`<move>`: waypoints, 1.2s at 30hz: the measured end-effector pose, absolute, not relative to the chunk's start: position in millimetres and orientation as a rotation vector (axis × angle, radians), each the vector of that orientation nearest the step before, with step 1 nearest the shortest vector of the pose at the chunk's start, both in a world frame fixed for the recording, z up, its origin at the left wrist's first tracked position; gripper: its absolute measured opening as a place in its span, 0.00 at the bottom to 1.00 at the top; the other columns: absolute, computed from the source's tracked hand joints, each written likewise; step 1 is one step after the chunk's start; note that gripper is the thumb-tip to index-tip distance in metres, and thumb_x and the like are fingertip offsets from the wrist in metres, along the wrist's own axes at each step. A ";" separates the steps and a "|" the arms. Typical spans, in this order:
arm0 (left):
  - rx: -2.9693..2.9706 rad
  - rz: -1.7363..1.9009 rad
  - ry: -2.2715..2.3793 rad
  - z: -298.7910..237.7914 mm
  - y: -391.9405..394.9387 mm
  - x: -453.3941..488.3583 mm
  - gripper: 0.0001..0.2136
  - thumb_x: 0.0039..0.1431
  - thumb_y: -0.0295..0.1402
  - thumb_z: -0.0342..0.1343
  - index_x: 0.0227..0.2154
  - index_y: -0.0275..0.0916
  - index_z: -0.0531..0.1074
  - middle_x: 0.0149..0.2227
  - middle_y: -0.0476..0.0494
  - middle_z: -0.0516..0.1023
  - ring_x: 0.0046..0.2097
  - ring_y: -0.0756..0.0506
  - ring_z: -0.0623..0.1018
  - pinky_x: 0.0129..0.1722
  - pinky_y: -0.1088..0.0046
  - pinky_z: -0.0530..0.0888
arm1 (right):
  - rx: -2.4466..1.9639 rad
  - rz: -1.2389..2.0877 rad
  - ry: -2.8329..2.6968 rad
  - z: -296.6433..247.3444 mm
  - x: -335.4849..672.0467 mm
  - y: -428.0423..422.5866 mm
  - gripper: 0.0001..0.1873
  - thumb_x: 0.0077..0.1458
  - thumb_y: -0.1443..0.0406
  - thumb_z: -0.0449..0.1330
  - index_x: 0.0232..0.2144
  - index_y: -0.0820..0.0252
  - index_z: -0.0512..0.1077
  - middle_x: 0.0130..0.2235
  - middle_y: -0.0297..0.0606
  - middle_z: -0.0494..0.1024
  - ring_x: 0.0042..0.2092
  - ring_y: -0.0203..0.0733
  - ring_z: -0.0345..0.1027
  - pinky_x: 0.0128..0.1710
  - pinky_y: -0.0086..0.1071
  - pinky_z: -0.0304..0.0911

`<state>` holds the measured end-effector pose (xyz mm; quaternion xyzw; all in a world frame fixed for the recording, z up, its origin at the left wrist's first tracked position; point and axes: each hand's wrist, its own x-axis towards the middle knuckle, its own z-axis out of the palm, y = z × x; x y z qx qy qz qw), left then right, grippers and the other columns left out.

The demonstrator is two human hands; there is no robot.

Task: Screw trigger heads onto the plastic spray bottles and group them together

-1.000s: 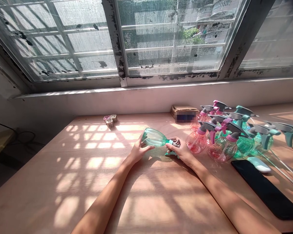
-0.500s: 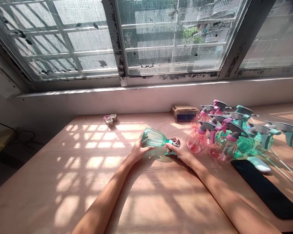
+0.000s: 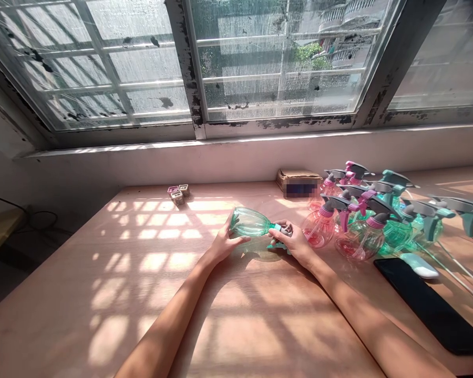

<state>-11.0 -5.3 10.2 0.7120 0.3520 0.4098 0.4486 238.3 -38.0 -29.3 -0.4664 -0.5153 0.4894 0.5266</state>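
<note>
A clear green spray bottle lies on its side in the air above the table, its base toward the left and its neck toward the right. My left hand is closed round the base end, thumb along the near side. At the other end, my right hand grips the grey and green spray head at the neck. The green trigger points down below the right fingers. Part of the spray head is hidden by those fingers.
Several pink and green spray bottles stand to the right. A black phone and a white case lie in front of them. Against the window wall sit a cardboard box and small blocks. The wooden table has sun patches.
The bottle has shifted very slightly to the right, and the right fingers have changed position a little at the spray head. Both hands keep their hold.
</note>
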 end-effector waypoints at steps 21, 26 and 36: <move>1.794 0.972 0.877 9.0 -5.1 -13.2 0.18 0.69 0.39 0.64 0.58 0.41 0.75 0.62 0.38 0.77 0.59 0.36 0.79 0.60 0.46 0.76 | -1.127 1.132 -1.306 -36.7 240.9 -34.8 0.14 0.69 0.60 0.67 0.52 0.60 0.76 0.47 0.38 0.82 0.40 0.43 0.80 0.39 0.40 0.79; 1.809 0.984 0.841 7.8 -3.7 -12.3 0.18 0.69 0.39 0.64 0.58 0.41 0.75 0.63 0.37 0.76 0.61 0.35 0.78 0.61 0.45 0.76 | -1.130 1.137 -1.313 -38.0 242.5 -34.7 0.14 0.69 0.59 0.66 0.53 0.59 0.76 0.48 0.39 0.82 0.41 0.44 0.80 0.40 0.41 0.79; 1.810 0.968 0.905 8.5 -4.8 -14.2 0.17 0.69 0.39 0.64 0.57 0.41 0.76 0.60 0.38 0.78 0.58 0.37 0.80 0.59 0.47 0.77 | -1.119 1.124 -1.309 -40.0 242.9 -32.7 0.15 0.69 0.60 0.67 0.54 0.59 0.76 0.49 0.39 0.82 0.42 0.44 0.80 0.41 0.42 0.79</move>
